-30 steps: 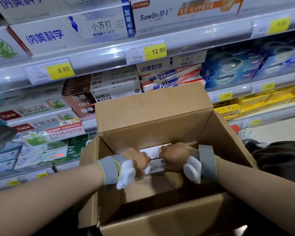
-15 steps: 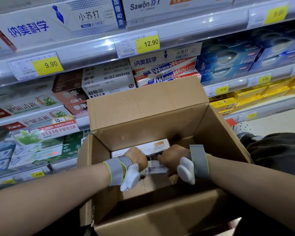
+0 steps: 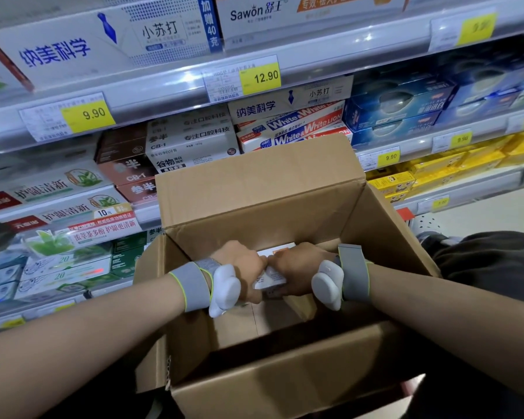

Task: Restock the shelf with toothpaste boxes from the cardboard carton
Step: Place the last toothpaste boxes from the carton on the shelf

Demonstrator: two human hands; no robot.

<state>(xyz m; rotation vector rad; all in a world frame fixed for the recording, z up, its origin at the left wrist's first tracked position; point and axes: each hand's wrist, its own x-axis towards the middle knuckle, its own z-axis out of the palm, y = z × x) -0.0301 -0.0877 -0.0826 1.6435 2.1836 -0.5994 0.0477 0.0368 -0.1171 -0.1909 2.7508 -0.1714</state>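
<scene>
A shop aisle filled the view: tiered shelves [image 3: 170, 86] packed with toothpaste cartons ran from nine o'clock across to three o'clock, with yellow price tags [image 3: 262, 77] clipped along their front rails, one reading 12.90 and another 9.90. A strip of pale floor [image 3: 481, 213] showed at about three o'clock, below the lowest shelf of yellow boxes [image 3: 454, 167]. Dark clothing [image 3: 490, 261] lay at roughly four o'clock.

The open cardboard carton [image 3: 263, 189] sat at the centre, its far flap standing up toward twelve o'clock and its near flap folded out toward six o'clock. Inside it, against the far wall, lay the white toothpaste boxes [image 3: 277, 252], one showing an orange corner. These boxes sat directly between and under the two hands, their ends hidden by the knuckles.

The left hand [image 3: 239, 264] reached in from eight o'clock and the right hand [image 3: 300, 267] from four o'clock, both forearms angled down into the carton and meeting at its middle. Each wrist wore a grey band [image 3: 191, 285] with a white device. Both hands were curled with knuckles up, fingers wrapped around the toothpaste boxes, the left gripping their left end and the right their right end, the two fists almost touching.
</scene>
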